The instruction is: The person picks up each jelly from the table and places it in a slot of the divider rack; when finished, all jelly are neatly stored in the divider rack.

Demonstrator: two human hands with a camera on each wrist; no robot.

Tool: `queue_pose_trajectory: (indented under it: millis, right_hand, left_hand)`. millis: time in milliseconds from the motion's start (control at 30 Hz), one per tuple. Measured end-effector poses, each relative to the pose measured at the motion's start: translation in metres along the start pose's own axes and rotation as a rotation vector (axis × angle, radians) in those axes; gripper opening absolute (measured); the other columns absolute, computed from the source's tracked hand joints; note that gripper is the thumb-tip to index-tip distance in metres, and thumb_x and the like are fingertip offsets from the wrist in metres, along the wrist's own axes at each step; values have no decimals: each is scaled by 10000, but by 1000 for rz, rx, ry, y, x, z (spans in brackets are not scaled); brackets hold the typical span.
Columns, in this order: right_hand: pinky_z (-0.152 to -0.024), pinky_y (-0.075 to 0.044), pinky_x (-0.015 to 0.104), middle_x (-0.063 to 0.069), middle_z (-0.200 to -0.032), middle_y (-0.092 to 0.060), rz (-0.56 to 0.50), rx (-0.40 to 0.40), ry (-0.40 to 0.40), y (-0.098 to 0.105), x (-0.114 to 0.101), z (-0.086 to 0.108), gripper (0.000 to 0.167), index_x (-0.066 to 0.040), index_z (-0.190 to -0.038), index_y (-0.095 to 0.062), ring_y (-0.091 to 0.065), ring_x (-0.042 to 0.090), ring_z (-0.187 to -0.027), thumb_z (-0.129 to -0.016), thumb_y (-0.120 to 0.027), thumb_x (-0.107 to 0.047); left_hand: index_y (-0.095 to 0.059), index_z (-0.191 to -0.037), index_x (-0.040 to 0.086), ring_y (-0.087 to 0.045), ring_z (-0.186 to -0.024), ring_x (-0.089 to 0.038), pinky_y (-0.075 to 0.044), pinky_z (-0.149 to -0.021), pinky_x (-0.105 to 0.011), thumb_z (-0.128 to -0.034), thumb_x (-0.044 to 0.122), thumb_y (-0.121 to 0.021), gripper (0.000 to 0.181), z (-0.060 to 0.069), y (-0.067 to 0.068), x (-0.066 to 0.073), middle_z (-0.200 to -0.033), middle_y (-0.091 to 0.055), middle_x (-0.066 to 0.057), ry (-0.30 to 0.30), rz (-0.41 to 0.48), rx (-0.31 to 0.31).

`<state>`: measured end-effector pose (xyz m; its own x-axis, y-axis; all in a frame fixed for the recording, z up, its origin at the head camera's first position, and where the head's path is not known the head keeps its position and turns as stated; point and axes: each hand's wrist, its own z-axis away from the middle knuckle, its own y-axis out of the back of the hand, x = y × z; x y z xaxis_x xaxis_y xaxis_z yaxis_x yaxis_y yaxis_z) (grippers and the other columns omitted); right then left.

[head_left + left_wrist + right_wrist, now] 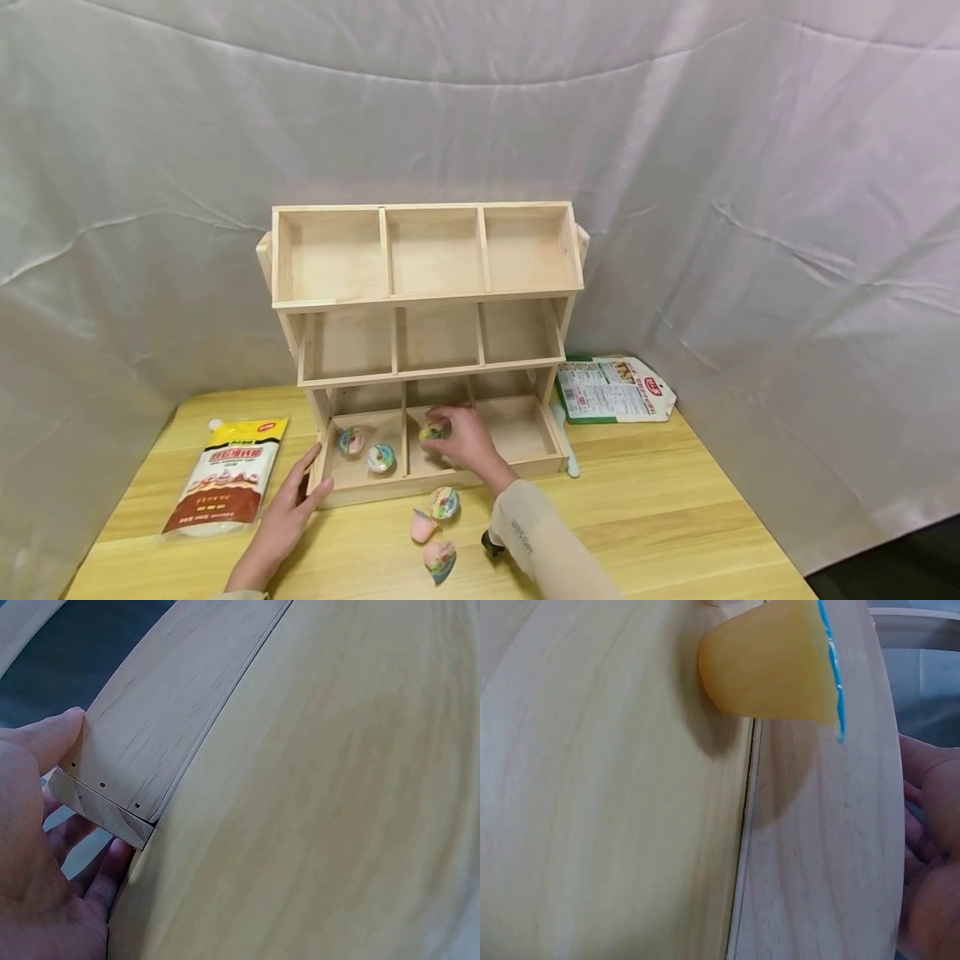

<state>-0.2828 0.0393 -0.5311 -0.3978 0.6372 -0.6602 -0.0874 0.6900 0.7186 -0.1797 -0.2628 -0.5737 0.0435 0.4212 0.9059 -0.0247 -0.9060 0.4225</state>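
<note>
A three-tier wooden rack (442,482) with divided compartments stands on the table. My right hand (465,439) is inside its bottom middle compartment and pinches a small jelly cup (432,431). Two more cups, one pinkish (351,441) and one bluish (381,457), sit in the bottom left compartment. With thumb in front and fingers at the side, my left hand (288,508) grips the rack's lower left corner (112,802). Three jelly cups (445,502) lie on the table before the rack. An orange cup (772,664) shows close up in the right wrist view, where my right fingers are partly hidden.
A yellow, white and brown pouch (228,475) lies left of the rack. To the right are a green and white package (615,389) and a pale blue flat utensil (567,446). Grey curtains (420,142) enclose the wooden table (660,517) behind and on both sides.
</note>
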Motion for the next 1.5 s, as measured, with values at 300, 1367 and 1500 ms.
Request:
queue_pose_trajectory:
  millis: [300,1367,1500]
  right_hand:
    - [-791,-575,224,15,-1077,-770,23,-4,48,-9,-1,-1,411,-110,-1160,-767,-699,127,-917,-794,-920,-219]
    - [-940,-577,303,-25,-1189,-760,51,-162,42,-10,0,4,456,-162,-1232,-758,-685,111,-1020,-819,-901,-292]
    - [-999,-568,339,-27,-1227,-750,57,-167,40,-10,0,3,472,-172,-1239,-757,-682,155,-1104,-810,-908,-299]
  left_hand:
    - [-157,-1668,95,-218,-1499,-587,-279,-1189,-563,-1099,323,-526,716,0,0,-1,-1704,-106,-288,10,9,-5]
    - [-161,-1669,109,-249,-1491,-580,-320,-1174,-557,-1099,318,-526,709,1,0,-1,-1701,-106,-292,10,16,3]
    - [-174,-1667,105,-239,-1495,-582,-306,-1181,-561,-1097,316,-532,705,1,0,0,-1699,-115,-294,4,18,10]
